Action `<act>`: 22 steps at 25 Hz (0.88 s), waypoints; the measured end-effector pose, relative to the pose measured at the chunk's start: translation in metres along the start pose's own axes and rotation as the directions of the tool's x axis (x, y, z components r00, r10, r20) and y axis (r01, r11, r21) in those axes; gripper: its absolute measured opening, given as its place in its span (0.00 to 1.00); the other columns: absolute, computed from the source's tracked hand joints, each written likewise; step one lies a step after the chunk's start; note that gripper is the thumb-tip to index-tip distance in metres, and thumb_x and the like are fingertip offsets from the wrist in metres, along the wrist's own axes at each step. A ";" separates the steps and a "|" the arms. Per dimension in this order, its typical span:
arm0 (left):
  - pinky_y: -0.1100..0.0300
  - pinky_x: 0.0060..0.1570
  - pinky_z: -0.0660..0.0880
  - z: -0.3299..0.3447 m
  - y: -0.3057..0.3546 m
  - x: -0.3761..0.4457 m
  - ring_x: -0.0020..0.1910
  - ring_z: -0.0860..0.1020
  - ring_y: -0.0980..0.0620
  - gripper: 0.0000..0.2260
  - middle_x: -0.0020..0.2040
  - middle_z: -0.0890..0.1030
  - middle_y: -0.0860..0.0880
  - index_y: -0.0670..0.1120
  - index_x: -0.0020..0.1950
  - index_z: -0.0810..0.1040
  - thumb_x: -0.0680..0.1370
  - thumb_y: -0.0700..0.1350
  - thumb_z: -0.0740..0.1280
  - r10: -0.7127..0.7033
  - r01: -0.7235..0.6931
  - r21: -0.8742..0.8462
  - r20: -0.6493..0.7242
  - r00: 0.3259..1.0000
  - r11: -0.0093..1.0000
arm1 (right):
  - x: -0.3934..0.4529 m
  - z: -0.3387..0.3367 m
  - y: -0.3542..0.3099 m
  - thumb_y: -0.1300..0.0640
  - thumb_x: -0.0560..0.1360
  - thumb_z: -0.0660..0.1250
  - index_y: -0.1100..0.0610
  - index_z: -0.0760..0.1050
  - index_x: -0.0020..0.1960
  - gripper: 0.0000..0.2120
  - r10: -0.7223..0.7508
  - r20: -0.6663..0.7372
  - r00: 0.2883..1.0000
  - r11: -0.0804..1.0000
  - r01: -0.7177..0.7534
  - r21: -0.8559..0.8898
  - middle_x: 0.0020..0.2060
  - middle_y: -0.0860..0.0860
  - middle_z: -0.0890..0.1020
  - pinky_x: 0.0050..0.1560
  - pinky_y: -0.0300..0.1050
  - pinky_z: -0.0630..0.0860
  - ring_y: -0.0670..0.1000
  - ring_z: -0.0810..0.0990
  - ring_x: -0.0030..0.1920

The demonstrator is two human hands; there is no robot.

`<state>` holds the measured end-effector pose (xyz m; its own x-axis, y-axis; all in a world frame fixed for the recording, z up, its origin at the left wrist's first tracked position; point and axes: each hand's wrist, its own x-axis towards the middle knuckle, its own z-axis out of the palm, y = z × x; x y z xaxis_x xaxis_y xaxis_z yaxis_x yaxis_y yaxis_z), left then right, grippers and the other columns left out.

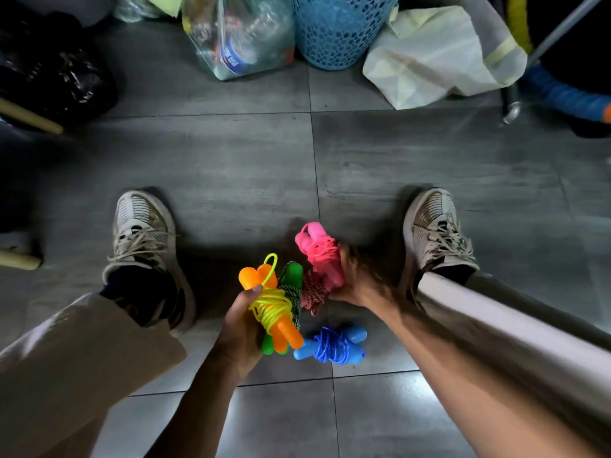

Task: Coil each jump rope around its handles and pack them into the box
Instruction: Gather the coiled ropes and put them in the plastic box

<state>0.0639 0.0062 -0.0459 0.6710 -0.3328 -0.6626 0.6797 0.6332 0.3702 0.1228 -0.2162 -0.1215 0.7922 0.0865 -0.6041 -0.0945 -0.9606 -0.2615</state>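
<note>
Blue jump rope, coiled, lay on the floor at lower centre, long axis left-right, just below your left hand gripping orange and green ropes; your right hand clutched pink.

Head-worn wide-angle view, looking steeply down, hands close

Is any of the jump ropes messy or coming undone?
Mostly tidy. The orange rope in the left hand has one yellow loop sticking up loose. The blue rope lies coiled on the floor. The right hand holds the pink rope. No box shows.
</note>
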 end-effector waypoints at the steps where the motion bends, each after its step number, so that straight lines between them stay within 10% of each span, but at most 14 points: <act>1: 0.60 0.26 0.72 -0.005 0.001 -0.001 0.24 0.70 0.53 0.20 0.26 0.67 0.50 0.45 0.34 0.75 0.56 0.53 0.81 0.003 -0.003 -0.018 -0.002 1.000 1.000 | 0.000 0.013 -0.001 0.34 0.60 0.69 0.57 0.68 0.67 0.43 -0.040 -0.004 0.999 0.997 0.040 0.073 0.62 0.55 0.74 0.61 0.55 0.71 0.61 0.75 0.63; 6: 0.61 0.26 0.72 -0.023 0.001 -0.005 0.24 0.70 0.56 0.17 0.27 0.66 0.52 0.48 0.39 0.80 0.58 0.49 0.82 0.020 -0.022 -0.141 -0.014 1.000 0.990 | -0.027 -0.006 -0.038 0.51 0.65 0.79 0.60 0.64 0.69 0.39 -0.129 -0.056 0.990 0.925 0.140 0.352 0.62 0.48 0.71 0.66 0.33 0.63 0.46 0.72 0.62; 10: 0.58 0.28 0.73 -0.020 -0.005 -0.011 0.27 0.65 0.53 0.20 0.31 0.58 0.49 0.46 0.42 0.76 0.58 0.49 0.82 -0.071 0.071 -0.062 -0.004 0.997 0.996 | -0.011 -0.015 -0.058 0.40 0.67 0.76 0.58 0.63 0.74 0.44 0.219 0.132 0.967 0.797 -0.256 0.547 0.64 0.56 0.76 0.61 0.43 0.72 0.56 0.76 0.64; 15: 0.57 0.29 0.73 -0.026 -0.016 -0.016 0.24 0.71 0.49 0.20 0.27 0.68 0.46 0.50 0.66 0.71 0.74 0.47 0.68 -0.037 0.046 0.116 -0.081 0.996 0.992 | 0.000 -0.021 -0.079 0.47 0.66 0.75 0.53 0.60 0.72 0.40 0.293 -0.018 0.956 0.864 -0.256 0.434 0.61 0.57 0.78 0.53 0.45 0.75 0.59 0.79 0.58; 19: 0.58 0.32 0.69 -0.034 -0.013 -0.014 0.30 0.67 0.50 0.28 0.33 0.61 0.46 0.43 0.48 0.70 0.60 0.55 0.81 -0.102 0.102 0.267 -0.013 0.995 0.958 | -0.044 -0.020 -0.052 0.54 0.61 0.74 0.55 0.72 0.46 0.18 0.572 0.023 0.820 0.306 -0.239 0.922 0.33 0.56 0.81 0.24 0.38 0.70 0.52 0.77 0.27; 22: 0.52 0.40 0.73 -0.040 -0.015 -0.006 0.34 0.74 0.48 0.28 0.36 0.71 0.47 0.41 0.52 0.75 0.62 0.55 0.81 -0.032 0.027 0.338 0.009 0.999 0.941 | -0.106 0.008 -0.031 0.57 0.56 0.75 0.62 0.77 0.49 0.22 0.710 0.204 0.674 -0.113 -0.177 0.978 0.30 0.57 0.77 0.22 0.36 0.66 0.53 0.74 0.23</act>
<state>0.0376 0.0266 -0.0730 0.6516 -0.3595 -0.6680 0.7577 0.3502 0.5506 0.0370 -0.1933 -0.0557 0.3440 -0.5699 -0.7463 -0.7188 0.3515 -0.5998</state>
